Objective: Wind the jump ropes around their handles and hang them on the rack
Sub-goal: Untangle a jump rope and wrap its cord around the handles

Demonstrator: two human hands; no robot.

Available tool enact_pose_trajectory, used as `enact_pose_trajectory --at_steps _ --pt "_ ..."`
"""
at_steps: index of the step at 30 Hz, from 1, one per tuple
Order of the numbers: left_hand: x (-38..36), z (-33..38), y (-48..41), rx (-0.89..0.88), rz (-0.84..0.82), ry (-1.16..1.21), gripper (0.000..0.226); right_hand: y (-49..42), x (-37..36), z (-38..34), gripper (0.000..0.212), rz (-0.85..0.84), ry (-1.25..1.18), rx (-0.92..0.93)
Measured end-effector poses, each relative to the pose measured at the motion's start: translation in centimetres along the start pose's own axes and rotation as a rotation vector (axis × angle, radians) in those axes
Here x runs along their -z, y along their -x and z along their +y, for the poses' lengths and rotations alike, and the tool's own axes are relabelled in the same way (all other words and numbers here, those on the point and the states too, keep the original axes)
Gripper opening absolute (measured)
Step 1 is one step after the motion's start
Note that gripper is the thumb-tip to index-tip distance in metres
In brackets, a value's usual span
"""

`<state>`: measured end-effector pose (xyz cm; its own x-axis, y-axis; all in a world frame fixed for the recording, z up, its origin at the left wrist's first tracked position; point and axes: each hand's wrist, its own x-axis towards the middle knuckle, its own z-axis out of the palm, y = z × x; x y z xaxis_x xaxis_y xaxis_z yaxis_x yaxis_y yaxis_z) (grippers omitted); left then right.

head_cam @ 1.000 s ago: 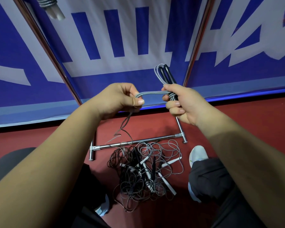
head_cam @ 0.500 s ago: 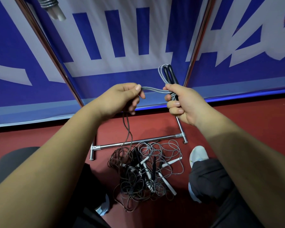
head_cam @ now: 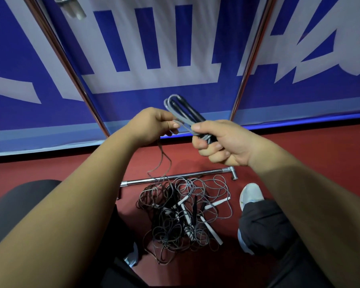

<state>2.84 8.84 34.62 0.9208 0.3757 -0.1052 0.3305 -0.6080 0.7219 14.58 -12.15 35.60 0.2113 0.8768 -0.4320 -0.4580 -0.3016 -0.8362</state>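
My right hand [head_cam: 220, 142] grips a pair of black jump rope handles [head_cam: 190, 110] with grey cord looped along them; the bundle tilts up and to the left. My left hand [head_cam: 154, 125] holds the grey cord [head_cam: 182, 123] close beside the bundle, and the loose end of that rope hangs from it down to the floor. A tangled pile of jump ropes [head_cam: 183, 215] with white and black handles lies on the red floor between my feet. The chrome rack's base bar [head_cam: 175, 177] sits just behind the pile, and its two uprights [head_cam: 71, 65] rise on either side.
A blue and white banner [head_cam: 175, 48] stands right behind the rack. A wound rope bundle [head_cam: 70, 6] hangs at the top left. My shoes [head_cam: 250, 196] and knees flank the pile on the red floor.
My right hand has tilted the handle bundle to the left and lowered a little. My left hand has moved right, closer to the bundle, carrying the cord around it.
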Motion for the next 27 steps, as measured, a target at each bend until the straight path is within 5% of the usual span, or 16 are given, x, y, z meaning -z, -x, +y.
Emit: enact_pose_trajectory --at_steps 4,10,14,19,27 --pt "0.5 0.6 0.3 -0.101 -0.1 0.078 0.03 0.1 -0.3 1.2 0.043 -0.166 0.154 -0.126" --pt "0.5 1.9 0.5 -0.044 -0.218 0.472 0.025 0.4 -0.9 1.6 0.028 -0.294 0.275 -0.241" --pt "1.2 2.7 0.9 -0.073 -0.18 0.421 0.022 -0.1 -0.8 2.0 0.032 -0.169 0.232 -0.287" --pt "1.7 4.2 1.2 -0.17 -0.106 0.094 0.016 -0.9 -0.5 2.4 0.011 0.003 0.208 -0.27" --pt "2.0 3.1 0.8 -0.152 -0.123 -0.218 0.014 -2.8 0.9 2.6 0.014 0.349 -0.084 -0.046"
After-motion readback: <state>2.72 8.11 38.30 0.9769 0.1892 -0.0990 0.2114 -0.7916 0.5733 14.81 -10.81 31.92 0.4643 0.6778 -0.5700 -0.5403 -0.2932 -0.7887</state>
